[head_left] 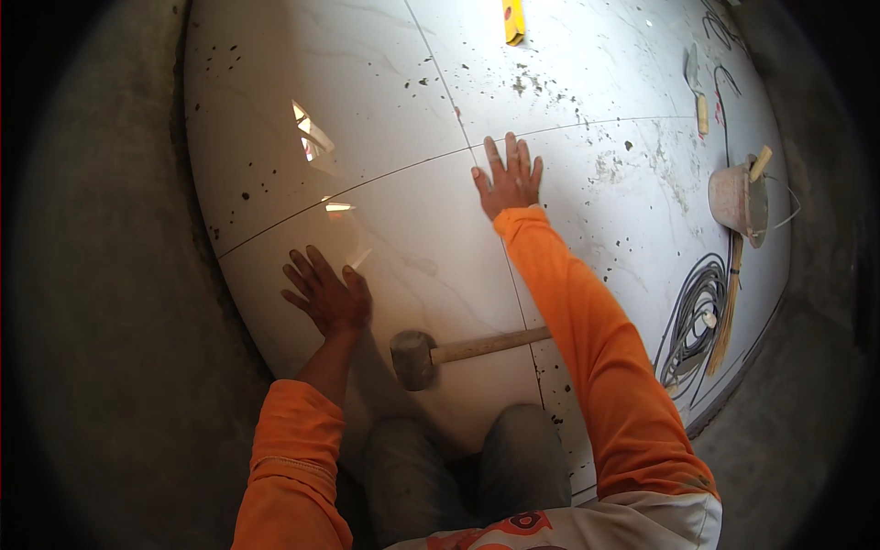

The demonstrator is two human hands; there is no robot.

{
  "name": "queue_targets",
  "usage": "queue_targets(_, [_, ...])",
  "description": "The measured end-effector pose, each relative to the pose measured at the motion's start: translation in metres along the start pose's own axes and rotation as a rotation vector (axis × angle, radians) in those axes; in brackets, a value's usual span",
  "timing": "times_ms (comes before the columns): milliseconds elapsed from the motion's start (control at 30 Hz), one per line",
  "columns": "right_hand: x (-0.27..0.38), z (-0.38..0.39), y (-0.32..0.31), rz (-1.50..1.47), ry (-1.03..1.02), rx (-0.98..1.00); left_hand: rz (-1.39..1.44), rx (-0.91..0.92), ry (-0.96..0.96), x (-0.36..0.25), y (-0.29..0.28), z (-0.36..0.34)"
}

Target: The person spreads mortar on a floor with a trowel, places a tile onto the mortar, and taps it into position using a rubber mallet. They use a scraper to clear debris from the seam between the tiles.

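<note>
My left hand point(325, 289) lies with fingers spread on a glossy white marble-look floor tile point(423, 261), left of the middle joint. Farther forward, my right hand point(509, 179) rests palm down, fingers apart, just below the crossing of two tile joints. A rubber mallet point(414, 357) with a wooden handle point(481, 344) lies on its side below and between my hands, the handle's far end hidden behind my orange right sleeve. Both hands are empty. Dark flecks and pale smudges are scattered over the tiles.
A yellow level point(513, 20) lies at the top. Along the right are a trowel point(700, 113), a bucket point(733, 200) with a wooden handle poking out, a coiled cable point(687, 321) and a straw broom point(724, 330). Grey concrete point(110, 257) borders the tiles. My knees are at the bottom.
</note>
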State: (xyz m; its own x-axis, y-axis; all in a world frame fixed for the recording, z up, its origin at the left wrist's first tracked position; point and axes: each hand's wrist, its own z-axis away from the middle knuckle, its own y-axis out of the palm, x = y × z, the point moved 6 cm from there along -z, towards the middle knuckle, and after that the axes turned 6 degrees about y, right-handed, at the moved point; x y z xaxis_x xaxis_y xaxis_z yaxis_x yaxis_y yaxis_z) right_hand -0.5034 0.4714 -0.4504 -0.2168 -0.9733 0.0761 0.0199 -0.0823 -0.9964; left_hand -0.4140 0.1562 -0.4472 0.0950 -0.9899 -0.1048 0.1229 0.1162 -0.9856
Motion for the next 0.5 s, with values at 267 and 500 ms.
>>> queue_targets(267, [-0.014,0.130,-0.001,-0.138,-0.099,0.056,-0.033,-0.032,-0.007,0.001,-0.004,0.005])
queue_targets(500, [-0.009,0.276,-0.043,-0.250,-0.292,0.072,-0.066,-0.057,0.023,0.006,0.000,0.004])
